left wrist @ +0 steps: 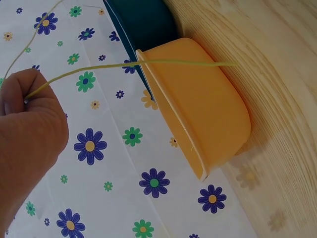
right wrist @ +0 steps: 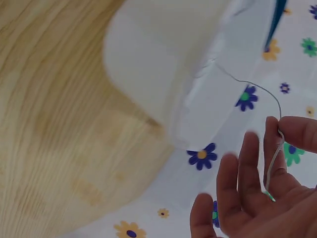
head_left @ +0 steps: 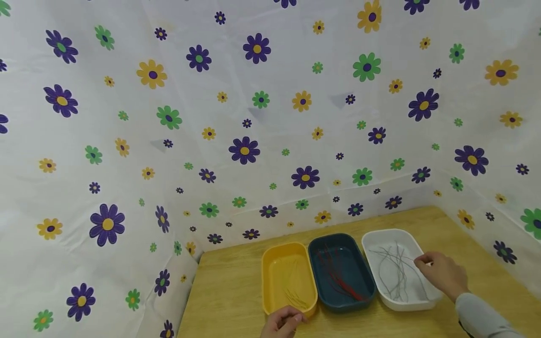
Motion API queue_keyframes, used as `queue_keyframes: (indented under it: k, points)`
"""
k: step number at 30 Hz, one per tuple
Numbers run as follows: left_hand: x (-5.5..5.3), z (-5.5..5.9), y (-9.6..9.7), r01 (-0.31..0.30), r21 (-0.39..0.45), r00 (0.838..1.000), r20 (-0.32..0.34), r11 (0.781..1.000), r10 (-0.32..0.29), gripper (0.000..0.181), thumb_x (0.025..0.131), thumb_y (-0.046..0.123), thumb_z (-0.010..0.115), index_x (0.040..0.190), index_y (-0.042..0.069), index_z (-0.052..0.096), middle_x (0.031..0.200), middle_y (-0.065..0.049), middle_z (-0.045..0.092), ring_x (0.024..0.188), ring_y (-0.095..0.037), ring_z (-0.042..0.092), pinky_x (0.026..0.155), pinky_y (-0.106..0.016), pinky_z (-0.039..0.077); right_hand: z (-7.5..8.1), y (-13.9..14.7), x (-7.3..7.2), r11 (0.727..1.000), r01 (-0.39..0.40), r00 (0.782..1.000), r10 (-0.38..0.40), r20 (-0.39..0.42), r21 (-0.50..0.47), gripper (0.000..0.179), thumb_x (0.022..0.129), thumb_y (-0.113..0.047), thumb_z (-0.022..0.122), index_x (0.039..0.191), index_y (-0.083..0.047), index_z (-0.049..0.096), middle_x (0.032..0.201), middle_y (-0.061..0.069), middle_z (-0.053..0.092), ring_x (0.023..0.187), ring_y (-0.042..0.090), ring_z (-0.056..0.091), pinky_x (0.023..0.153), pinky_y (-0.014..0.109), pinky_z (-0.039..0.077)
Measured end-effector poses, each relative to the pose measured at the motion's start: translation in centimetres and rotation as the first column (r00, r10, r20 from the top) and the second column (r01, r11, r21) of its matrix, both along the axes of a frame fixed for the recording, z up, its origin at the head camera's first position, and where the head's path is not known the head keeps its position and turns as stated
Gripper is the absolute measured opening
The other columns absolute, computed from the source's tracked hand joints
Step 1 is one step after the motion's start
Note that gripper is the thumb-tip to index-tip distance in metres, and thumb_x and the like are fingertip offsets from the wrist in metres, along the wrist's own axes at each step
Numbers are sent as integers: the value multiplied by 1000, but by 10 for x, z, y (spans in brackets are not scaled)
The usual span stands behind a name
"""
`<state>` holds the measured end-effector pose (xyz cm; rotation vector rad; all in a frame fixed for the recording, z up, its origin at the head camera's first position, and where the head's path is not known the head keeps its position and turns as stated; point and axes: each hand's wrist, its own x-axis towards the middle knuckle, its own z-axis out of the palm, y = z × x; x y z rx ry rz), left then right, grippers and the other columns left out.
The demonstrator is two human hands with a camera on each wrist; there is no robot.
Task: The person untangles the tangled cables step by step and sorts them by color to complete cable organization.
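Observation:
My left hand (head_left: 284,323) is by the near edge of the yellow tray (head_left: 311,311). Between its thumb and fingers it pinches a thin yellow wire (left wrist: 109,66), which crosses in front of the tray's side in the left wrist view. Over the right part of the white tray (head_left: 407,306), my right hand (head_left: 444,272) pinches a thin grey wire (right wrist: 270,94) between thumb and forefinger, the other fingers spread. One end of this wire lies over the palm; the other runs toward the white tray. Several yellow wires (head_left: 296,298) and grey wires (head_left: 397,272) lie in their matching trays.
Between the yellow and white trays stands a dark blue tray (head_left: 338,307) with a bundle of red wires (head_left: 348,287). All three trays sit side by side on a wood-grain table (head_left: 228,291). Flower-patterned cloth (head_left: 270,122) hangs behind and along both sides.

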<state>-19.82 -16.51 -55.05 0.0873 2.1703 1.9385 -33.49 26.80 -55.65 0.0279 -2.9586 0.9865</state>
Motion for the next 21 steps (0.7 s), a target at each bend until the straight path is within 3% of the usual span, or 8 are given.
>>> queue_keyframes:
  k: [5, 11, 18, 21]
  points:
    - [0, -2, -1, -47, -14, 998, 41, 999, 47, 31, 100, 20, 63, 107, -10, 69, 67, 6, 52, 57, -6, 42, 54, -19, 36, -18, -3, -1, 987, 28, 998, -18, -65, 157, 25, 92, -25, 65, 99, -4, 77, 103, 24, 72, 92, 47, 65, 79, 65, 42]
    - [2, -4, 3, -84, -41, 994, 62, 996, 86, 23, 97, 19, 66, 103, -3, 72, 70, 5, 58, 62, -8, 50, 58, -21, 43, -33, -11, 3, 973, -52, 999, 48, 25, 224, 15, 92, -23, 66, 88, -10, 70, 71, -1, 67, 74, 24, 63, 92, 70, 32]
    - [3, -4, 3, -58, -37, 996, 66, 998, 60, 30, 97, 19, 67, 108, -8, 70, 72, 4, 59, 64, -8, 52, 59, -22, 44, -42, -19, 3, 963, -92, 995, 98, -12, 253, 16, 91, -23, 68, 81, -11, 67, 72, -2, 67, 70, 20, 60, 95, 71, 29]
    - [2, -5, 2, -46, -24, 996, 69, 999, 47, 26, 97, 19, 67, 106, -5, 71, 71, 5, 57, 63, -7, 50, 59, -21, 43, -48, -23, 3, 958, -105, 993, 118, -30, 268, 15, 89, -23, 69, 80, -11, 68, 73, -2, 67, 70, 18, 59, 97, 73, 28]
